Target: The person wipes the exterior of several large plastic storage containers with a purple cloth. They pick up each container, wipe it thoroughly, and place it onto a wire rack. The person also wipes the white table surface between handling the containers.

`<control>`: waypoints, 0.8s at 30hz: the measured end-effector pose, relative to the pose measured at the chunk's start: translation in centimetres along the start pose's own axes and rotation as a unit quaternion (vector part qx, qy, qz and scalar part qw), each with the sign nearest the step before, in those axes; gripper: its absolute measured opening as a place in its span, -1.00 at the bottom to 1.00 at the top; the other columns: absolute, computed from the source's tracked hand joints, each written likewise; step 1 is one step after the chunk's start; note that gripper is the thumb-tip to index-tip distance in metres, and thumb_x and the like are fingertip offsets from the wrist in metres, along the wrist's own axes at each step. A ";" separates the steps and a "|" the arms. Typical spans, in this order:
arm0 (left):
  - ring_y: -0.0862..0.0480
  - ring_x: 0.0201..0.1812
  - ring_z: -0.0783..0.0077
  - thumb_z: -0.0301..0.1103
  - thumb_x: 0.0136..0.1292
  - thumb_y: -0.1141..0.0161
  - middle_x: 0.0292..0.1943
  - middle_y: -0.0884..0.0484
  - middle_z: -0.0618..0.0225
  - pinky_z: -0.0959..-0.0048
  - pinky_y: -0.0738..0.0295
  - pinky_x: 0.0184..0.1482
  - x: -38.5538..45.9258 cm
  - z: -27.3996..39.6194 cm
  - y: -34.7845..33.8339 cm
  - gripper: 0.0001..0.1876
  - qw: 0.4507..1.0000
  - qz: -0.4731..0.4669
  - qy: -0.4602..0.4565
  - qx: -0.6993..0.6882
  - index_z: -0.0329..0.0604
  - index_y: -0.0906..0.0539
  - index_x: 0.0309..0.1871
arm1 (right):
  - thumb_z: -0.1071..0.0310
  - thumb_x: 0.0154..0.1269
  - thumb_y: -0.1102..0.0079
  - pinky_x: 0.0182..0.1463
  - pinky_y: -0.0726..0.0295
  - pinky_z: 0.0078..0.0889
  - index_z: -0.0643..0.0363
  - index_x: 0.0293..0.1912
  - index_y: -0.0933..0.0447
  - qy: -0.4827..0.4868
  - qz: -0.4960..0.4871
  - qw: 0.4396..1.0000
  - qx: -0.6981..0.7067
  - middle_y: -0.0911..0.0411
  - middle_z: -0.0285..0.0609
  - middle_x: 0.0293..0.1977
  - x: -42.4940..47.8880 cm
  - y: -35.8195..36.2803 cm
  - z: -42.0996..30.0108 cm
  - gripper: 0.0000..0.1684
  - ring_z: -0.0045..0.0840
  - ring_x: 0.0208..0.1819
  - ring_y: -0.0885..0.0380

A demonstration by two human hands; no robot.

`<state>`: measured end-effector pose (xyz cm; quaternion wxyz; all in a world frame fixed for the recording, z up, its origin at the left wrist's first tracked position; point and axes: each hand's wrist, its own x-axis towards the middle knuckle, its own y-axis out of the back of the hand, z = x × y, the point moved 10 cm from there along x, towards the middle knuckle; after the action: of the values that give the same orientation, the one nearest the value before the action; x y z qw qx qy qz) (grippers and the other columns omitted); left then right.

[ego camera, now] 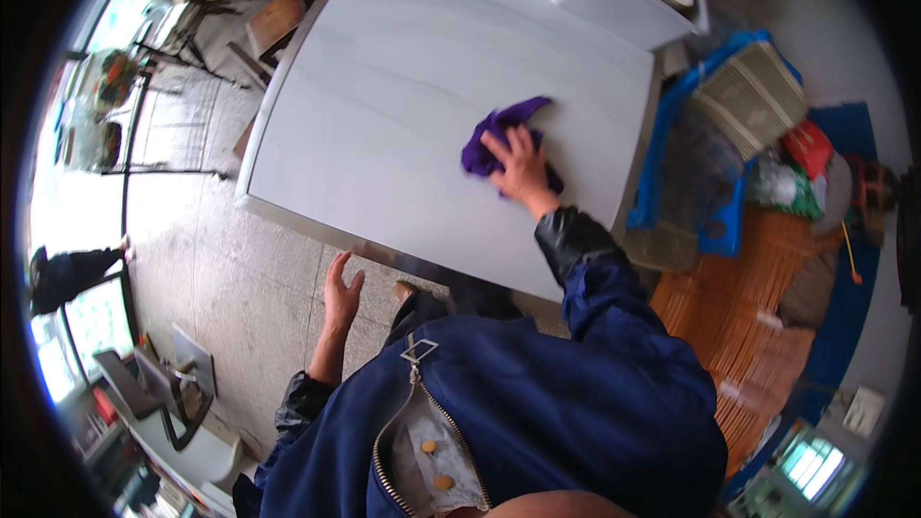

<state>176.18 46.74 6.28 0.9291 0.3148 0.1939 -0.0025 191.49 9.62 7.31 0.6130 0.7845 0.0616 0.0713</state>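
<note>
A purple cloth (478,152) lies crumpled on the pale, faintly veined tabletop (403,86), in its right half. My right hand (522,169) presses down on it with fingers spread, and parts of the cloth stick out around the fingers and palm. My left hand (343,295) hangs beside the table's near edge, over the floor; its thumb is apart from the fingers and it holds nothing. Both forearms come out of blue sleeves with dark, shiny cuffs.
A white plastic bin (619,7) with a tray inside stands at the table's far right corner. Right of the table are a blue crate (651,158) and a slatted orange-brown mat (741,302). Wooden stools (277,21) stand at the left; another person (72,277) is at the far left.
</note>
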 end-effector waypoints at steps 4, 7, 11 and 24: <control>-0.34 0.24 0.14 -0.43 0.08 -0.21 0.17 -0.40 0.08 0.32 -0.21 0.25 -0.1 4.9 -1.9 -0.51 1.000 0.017 -0.010 0.005 -0.20 -0.43 0.13 | 0.13 -0.12 -0.24 0.06 -0.21 0.26 -0.27 0.16 -0.31 -0.014 0.091 0.995 -0.040 -0.30 -0.20 0.07 10.3 3.6 8.9 -0.27 -0.26 0.20 -0.17; -0.34 0.24 0.12 -0.39 0.08 -0.21 0.17 -0.39 0.08 0.31 -0.22 0.25 -1.4 4.7 -1.1 -0.50 0.999 0.042 0.030 0.012 -0.19 -0.42 0.14 | 0.15 -0.06 -0.26 0.02 -0.39 -0.04 -0.16 0.16 -0.33 -0.099 0.073 0.992 -0.003 -0.43 -0.09 -0.02 12.8 4.7 18.0 -0.30 -0.16 0.06 -0.35; -0.35 0.22 0.10 -0.36 0.08 -0.22 0.17 -0.39 0.06 0.29 -0.24 0.24 -3.8 1.9 -0.3 -0.51 0.993 0.097 0.059 0.026 -0.19 -0.42 0.13 | 0.19 0.00 -0.28 0.13 -0.38 -0.21 0.29 0.15 -0.30 -0.108 0.088 0.990 0.027 -0.41 0.09 0.05 9.5 5.2 28.4 -0.27 -0.10 0.06 -0.39; -0.40 0.14 0.08 -0.32 0.09 -0.17 0.07 -0.44 0.09 0.25 -0.31 0.18 -20.7 -3.0 -3.1 -0.55 0.960 0.238 0.115 -0.091 -0.16 -0.43 0.09 | -0.01 0.11 -0.18 -0.16 -0.55 -0.11 0.11 0.15 -0.29 -0.306 0.104 0.935 -0.146 -0.55 0.06 -0.18 -10.1 4.8 22.2 -0.32 -0.14 -0.24 -0.56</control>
<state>155.58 43.60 9.73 0.8992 0.2640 0.2182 0.2721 185.78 -14.59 6.26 0.6988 0.6725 -0.2218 -0.1011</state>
